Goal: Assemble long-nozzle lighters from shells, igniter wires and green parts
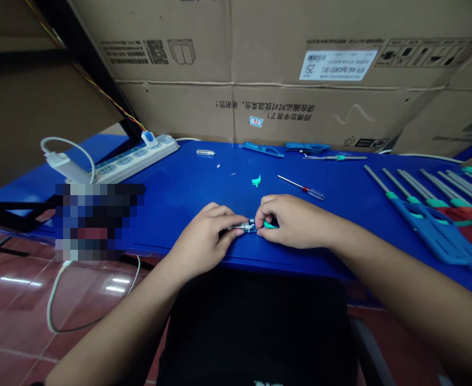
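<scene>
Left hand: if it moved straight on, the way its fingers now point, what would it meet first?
The right hand looks first in line, just past the small metal and blue part that the left hand already pinches. Depth is hard to judge from this view.

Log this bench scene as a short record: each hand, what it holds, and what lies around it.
Left hand: pinches a small metal-and-blue part
Right hand: holds the same part from the other side, fingers around a teal piece
Things: loose teal plastic piece and small red-necked screwdriver, both on the blue table
Rest: white power strip, blue long-handled pieces with metal shafts, cardboard boxes
</scene>
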Demonstrator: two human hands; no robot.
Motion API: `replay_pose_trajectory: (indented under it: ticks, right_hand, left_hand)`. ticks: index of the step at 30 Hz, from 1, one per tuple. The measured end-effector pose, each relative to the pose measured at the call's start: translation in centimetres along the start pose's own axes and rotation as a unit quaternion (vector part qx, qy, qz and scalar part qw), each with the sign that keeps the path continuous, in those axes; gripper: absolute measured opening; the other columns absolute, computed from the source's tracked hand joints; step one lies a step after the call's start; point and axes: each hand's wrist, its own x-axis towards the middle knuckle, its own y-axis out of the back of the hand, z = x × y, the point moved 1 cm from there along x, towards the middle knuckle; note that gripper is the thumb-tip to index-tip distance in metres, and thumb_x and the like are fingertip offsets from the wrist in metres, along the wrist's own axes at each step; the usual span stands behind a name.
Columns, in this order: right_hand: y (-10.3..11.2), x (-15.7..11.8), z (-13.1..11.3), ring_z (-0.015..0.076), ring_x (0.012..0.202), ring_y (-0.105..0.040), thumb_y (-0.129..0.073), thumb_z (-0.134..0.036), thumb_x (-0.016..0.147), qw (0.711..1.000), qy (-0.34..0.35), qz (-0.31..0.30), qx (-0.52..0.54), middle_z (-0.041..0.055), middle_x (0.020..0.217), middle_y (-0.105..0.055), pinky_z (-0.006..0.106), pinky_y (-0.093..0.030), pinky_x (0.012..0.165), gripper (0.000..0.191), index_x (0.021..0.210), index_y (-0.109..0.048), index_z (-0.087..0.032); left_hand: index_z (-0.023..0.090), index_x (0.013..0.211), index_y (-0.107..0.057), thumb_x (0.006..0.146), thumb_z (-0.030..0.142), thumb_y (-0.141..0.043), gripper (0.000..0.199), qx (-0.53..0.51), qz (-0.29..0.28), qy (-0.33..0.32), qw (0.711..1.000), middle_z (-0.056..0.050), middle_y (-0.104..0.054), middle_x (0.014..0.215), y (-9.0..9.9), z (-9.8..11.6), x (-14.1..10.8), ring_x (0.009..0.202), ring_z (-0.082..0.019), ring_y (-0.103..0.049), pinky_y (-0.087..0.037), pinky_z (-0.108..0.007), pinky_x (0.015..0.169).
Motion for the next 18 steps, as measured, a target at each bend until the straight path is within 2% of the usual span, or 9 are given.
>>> replay_pose_trajectory:
  ticks: [9, 18]
  right_hand:
    - [-0.03, 0.14, 0.69, 0.0129, 0.074, -0.057, -0.063, -0.017, 0.076, 0.999, -0.01, 0.005, 0.039, 0.0008, 0.086, -0.064, 0.026, -0.043, 0.067, 0.011, 0.08, -0.073, -0.021]
    - [-0.11, 0.18, 0.91, 0.0125, 0.069, -0.059, -0.064, -0.02, 0.075, 0.998, -0.025, 0.006, 0.061, -0.0006, 0.081, -0.068, 0.025, -0.043, 0.062, 0.013, 0.08, -0.076, -0.021]
  left_hand:
    - [0.02, 0.113, -0.073, 0.095, 0.02, -0.062, 0.021, 0.011, -0.001, 0.008, 1.0, -0.004, -0.07, 0.097, -0.07, 0.54, 0.12, 0.09, -0.019, -0.056, -0.047, -0.035, 0.083]
    - [0.021, 0.114, -0.074, 0.094, 0.019, -0.062, 0.023, 0.015, 0.005, 0.009, 1.0, -0.004, -0.069, 0.096, -0.4, 0.72, 0.26, 0.09, -0.018, -0.055, -0.047, -0.034, 0.083]
